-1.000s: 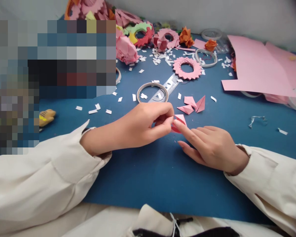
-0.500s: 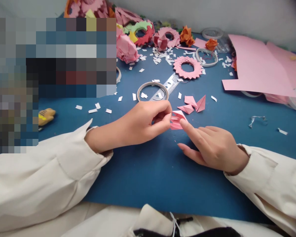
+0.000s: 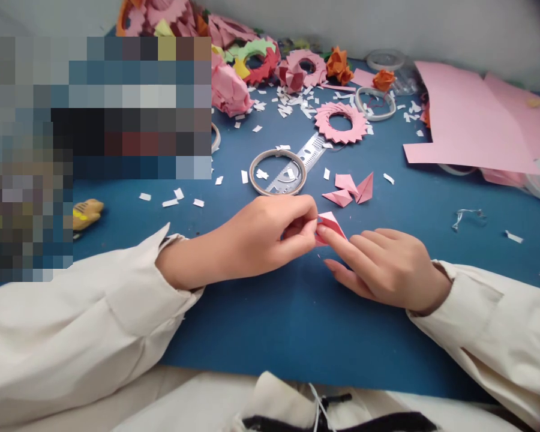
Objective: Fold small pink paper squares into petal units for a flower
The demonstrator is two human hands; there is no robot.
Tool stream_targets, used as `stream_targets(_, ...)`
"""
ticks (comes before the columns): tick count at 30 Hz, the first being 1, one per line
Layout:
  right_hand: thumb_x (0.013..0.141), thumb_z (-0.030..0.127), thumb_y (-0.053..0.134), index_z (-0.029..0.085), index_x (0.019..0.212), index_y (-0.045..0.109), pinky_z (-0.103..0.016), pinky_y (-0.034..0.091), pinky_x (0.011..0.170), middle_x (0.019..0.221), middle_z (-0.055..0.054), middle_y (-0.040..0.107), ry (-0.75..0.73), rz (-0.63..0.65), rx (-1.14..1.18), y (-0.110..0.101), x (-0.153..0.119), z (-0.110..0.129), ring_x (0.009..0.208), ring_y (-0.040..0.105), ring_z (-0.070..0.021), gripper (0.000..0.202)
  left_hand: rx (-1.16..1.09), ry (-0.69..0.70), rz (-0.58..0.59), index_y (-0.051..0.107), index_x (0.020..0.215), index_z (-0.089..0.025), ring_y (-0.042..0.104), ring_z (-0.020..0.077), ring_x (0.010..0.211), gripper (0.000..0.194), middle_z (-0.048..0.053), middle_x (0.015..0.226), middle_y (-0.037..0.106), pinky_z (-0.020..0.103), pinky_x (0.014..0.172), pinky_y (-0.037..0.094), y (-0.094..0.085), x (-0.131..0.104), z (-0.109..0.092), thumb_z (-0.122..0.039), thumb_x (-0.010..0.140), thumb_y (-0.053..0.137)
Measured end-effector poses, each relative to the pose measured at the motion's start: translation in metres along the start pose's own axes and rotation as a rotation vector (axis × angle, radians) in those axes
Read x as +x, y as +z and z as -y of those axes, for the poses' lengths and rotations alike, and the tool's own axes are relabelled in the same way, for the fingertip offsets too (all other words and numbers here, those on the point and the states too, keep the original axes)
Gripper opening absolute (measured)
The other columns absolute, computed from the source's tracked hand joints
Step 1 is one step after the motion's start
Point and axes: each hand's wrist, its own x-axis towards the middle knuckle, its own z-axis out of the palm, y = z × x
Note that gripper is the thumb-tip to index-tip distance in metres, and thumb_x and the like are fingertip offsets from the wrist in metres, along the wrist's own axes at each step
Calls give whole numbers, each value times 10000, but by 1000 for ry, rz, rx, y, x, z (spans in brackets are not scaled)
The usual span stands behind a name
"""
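Note:
A small folded pink paper [image 3: 332, 223] is pinched at its left side between the thumb and fingers of my left hand [image 3: 270, 234]. The index finger of my right hand [image 3: 382, 264] presses on the same paper, while the right thumb stands apart below it. Part of the paper is hidden behind the fingers. Just beyond lie several folded pink pieces [image 3: 353, 189] on the blue table [image 3: 270, 324]. Behind my left hand is a roll of tape [image 3: 252, 171], lying over a clear ruler [image 3: 312, 150].
A pink paper ring [image 3: 323, 123] touches the ruler's far end. Large pink sheets [image 3: 472, 120] lie at the right. Paper rings and orange flowers [image 3: 339, 65] line the back, among scattered white scraps. A yellow-brown object [image 3: 87, 213] sits at the left.
My left hand and the pink paper have moved slightly down. My right index finger has shifted left across the paper, closer to my left fingertips.

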Motion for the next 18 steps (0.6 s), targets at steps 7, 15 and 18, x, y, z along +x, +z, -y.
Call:
stream_targets(7, 912, 286, 471, 47, 1263, 433, -278, 304, 458, 506, 54, 495, 25, -42, 91, -2, -1, 0, 442, 416, -109, 426, -81, -128, -14, 511, 726, -163, 388, 53, 505, 120, -60, 580, 450, 163, 470, 323, 0, -1, -1, -182, 837, 471)
stream_targets(15, 907, 244, 440, 55, 1191, 468, -262, 306, 457, 518, 49, 506, -2, -120, 113, -6, -1, 0, 447, 415, -106, 342, -27, -119, -47, 512, 716, -164, 377, 50, 491, 104, -65, 567, 447, 163, 467, 320, -1, -1, -3, -173, 816, 484)
stream_targets(18, 899, 269, 471, 54, 1168, 499, -265, 309, 471, 518, 43, 517, 26, -87, 108, -2, 1, 2, 447, 425, -104, 345, -7, -90, -35, 528, 735, -160, 388, 47, 494, 112, -61, 583, 471, 160, 472, 325, 0, -2, -4, -179, 832, 475)
